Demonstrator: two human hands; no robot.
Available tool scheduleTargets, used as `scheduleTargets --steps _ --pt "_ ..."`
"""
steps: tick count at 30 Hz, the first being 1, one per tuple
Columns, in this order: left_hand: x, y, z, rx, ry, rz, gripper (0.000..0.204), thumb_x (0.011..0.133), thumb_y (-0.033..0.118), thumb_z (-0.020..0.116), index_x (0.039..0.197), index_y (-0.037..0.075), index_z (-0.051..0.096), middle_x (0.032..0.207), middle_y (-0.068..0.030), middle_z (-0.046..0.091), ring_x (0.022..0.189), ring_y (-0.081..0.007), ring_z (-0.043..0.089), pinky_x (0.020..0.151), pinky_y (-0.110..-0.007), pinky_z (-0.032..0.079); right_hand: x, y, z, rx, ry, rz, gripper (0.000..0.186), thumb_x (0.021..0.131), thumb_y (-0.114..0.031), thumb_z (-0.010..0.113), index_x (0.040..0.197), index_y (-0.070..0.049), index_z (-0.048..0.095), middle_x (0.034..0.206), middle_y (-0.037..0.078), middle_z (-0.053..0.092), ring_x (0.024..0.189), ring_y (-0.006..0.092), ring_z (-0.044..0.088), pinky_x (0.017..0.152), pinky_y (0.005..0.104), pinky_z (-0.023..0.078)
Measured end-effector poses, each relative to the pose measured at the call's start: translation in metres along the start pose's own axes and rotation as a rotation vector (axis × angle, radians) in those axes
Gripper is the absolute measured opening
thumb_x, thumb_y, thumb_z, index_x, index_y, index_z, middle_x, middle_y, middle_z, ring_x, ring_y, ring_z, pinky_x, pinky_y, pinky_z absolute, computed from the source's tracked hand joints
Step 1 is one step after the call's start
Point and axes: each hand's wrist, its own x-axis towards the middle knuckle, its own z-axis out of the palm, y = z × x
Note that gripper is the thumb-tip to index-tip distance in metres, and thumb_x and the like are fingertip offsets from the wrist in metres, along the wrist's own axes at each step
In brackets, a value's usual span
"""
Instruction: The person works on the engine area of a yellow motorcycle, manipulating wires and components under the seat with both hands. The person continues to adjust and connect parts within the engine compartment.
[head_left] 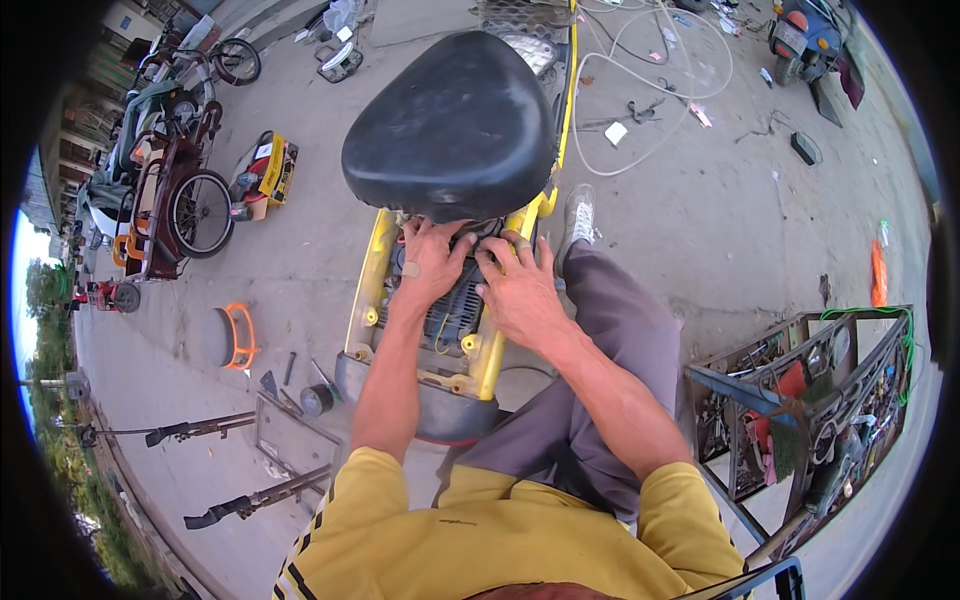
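Observation:
A yellow vehicle frame (487, 368) stands before me under a wide black saddle (450, 125). My left hand (430, 262) reaches in just below the saddle's near edge, fingers bent and their tips partly hidden. Beside it, my right hand (518, 285) rests by the right rail with curled fingers. Both thumbs come close together over dark parts between the rails. Whatever the fingertips grip is too small and covered to make out. Beneath the hands lies a dark ribbed unit (455, 312) with a thin yellow wire (440, 335).
At right stands a metal rack (740, 400) full of tools. Left of the frame lie an orange ring-shaped stand (240, 337), a tape-like roll (316, 401) and a metal frame (285, 440). Farther off are a cargo tricycle (165, 215), a yellow box (275, 170), a looped hose (690, 95) and a scooter (800, 40).

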Motion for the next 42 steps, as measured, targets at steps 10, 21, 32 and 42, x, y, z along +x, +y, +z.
scheduleTargets --steps 10,21,32,42 --pt "0.000 -0.001 -0.003 -0.033 -0.001 -0.099 0.025 0.095 0.025 0.076 0.113 0.009 0.084 0.110 -0.0188 0.076 0.116 -0.0373 0.063 0.110 -0.050 0.039 0.015 0.014 -0.005 0.217 0.187 0.127 0.037 0.094 -0.016 0.076 0.129 -0.004 0.074 0.136 0.008 0.061 0.133 0.0355 0.054 0.117 0.0580 0.037" --pt "-0.003 0.004 -0.018 0.012 -0.018 0.038 0.027 0.089 0.018 0.074 0.113 0.009 0.083 0.109 -0.0152 0.075 0.117 -0.0353 0.062 0.108 -0.049 0.043 0.037 0.031 -0.005 0.205 0.208 0.246 0.029 0.090 -0.012 0.078 0.118 -0.007 0.081 0.132 0.012 0.065 0.125 0.0387 0.059 0.112 0.0538 0.042" --pt "-0.003 -0.015 -0.018 0.151 0.041 -0.015 0.021 0.091 0.021 0.071 0.105 0.009 0.082 0.116 -0.0114 0.075 0.120 -0.0364 0.058 0.105 -0.050 0.043 0.034 0.028 -0.010 0.185 0.141 0.137 0.018 0.086 -0.012 0.081 0.103 -0.012 0.083 0.135 0.010 0.061 0.136 0.0379 0.052 0.117 0.0551 0.037" --pt "-0.003 -0.009 -0.017 0.136 0.001 -0.057 0.023 0.088 0.018 0.075 0.109 0.010 0.081 0.124 -0.0122 0.071 0.126 -0.0382 0.055 0.107 -0.053 0.043 0.030 0.034 -0.018 0.152 0.122 0.144 0.017 0.087 -0.017 0.082 0.104 -0.014 0.084 0.137 0.011 0.061 0.136 0.0388 0.052 0.116 0.0547 0.038"
